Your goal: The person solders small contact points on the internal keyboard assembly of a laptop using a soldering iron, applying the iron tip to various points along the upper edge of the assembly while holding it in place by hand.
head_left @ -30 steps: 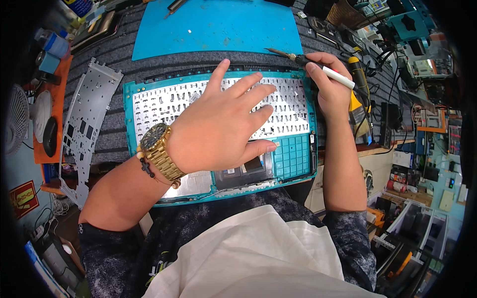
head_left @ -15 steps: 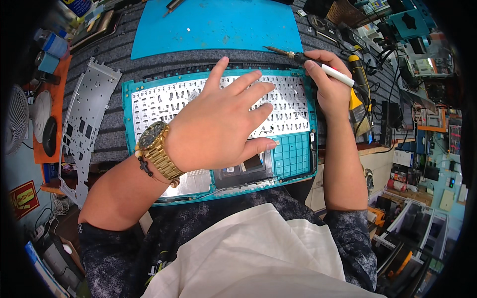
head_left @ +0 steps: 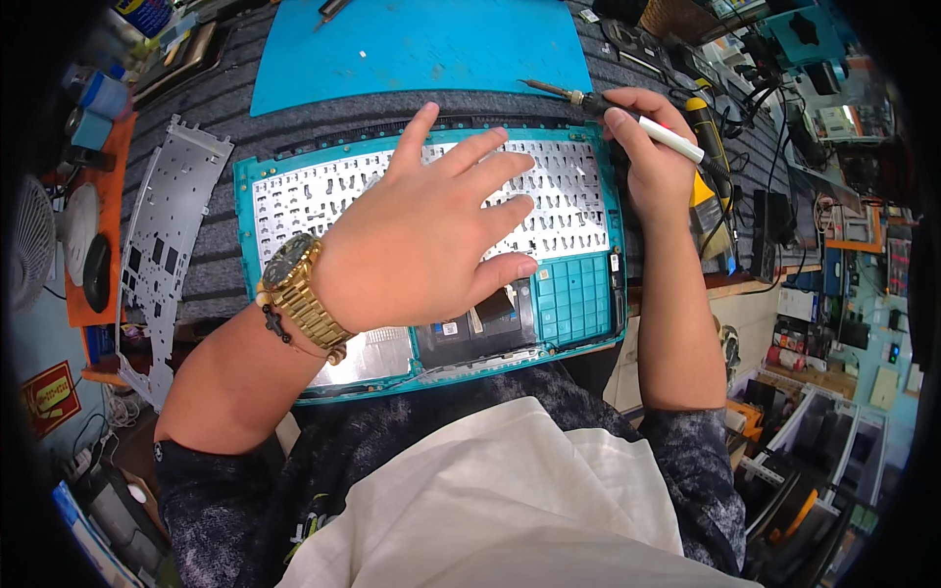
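Note:
A teal laptop top case (head_left: 578, 304) lies underside up in front of me, its near edge over my lap. The white back of its keyboard (head_left: 569, 201) shows many small dark cut-outs. My left hand (head_left: 431, 220) is spread flat over the keyboard's middle, fingers apart, hiding part of it and of the dark touchpad area. In my right hand (head_left: 652, 162), a soldering iron (head_left: 573, 96) with a white and black handle is gripped like a pen. Its bare tip points left, above the case's far right corner and apart from the keyboard.
Beyond the case lies a blue work mat (head_left: 421, 49). A perforated silver metal plate (head_left: 172, 245) rests at the left, near a fan (head_left: 29, 230). Right of my right hand are a yellow-and-black tool (head_left: 708, 132), a brush (head_left: 714, 225) and loose cables. The bench edge runs below them.
The whole view has shifted slightly. My left hand stays spread on the keyboard, and my right hand still holds the soldering iron in nearly the same place.

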`<state>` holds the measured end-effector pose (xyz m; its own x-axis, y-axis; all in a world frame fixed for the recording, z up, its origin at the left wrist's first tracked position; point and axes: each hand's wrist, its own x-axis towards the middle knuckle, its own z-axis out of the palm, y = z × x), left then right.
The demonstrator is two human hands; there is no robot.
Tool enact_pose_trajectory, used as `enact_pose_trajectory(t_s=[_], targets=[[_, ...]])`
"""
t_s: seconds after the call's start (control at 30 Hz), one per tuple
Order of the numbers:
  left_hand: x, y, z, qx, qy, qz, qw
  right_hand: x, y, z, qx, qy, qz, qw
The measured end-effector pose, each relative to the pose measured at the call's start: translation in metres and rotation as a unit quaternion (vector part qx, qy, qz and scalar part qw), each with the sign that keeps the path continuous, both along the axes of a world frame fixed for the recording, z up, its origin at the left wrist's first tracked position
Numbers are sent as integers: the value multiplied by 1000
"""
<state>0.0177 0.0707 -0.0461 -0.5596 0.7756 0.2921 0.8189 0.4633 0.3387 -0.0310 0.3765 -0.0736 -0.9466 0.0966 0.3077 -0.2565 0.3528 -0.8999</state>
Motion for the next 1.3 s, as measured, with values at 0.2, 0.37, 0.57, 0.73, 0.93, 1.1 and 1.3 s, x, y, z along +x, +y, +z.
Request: enact_pose_trajectory(t_s=[0.2, 0.37, 0.57, 0.73, 0.93, 1.1, 1.3], targets=[[-1, 1, 1, -15, 6, -8, 1000, 5, 8, 0, -46, 7, 14, 999], [-3, 4, 2, -21, -2, -21, 1000, 16, 13, 2, -116, 18, 24, 993], [-1, 6, 2, -13, -9, -29, 999, 41, 26, 8, -164, 22, 30, 986], [1, 7, 0, -5, -6, -32, 999, 73, 39, 2, -155, 13, 23, 988], [4, 9, 0, -3, 2, -30, 1000, 104, 45, 3, -157, 16, 50, 986], [3, 9, 1, -14, -7, -47, 999, 114, 50, -1, -149, 15, 90, 985], [4, 9, 4, -8, -15, -59, 998, 118, 52, -6, -142, 6, 96, 985]])
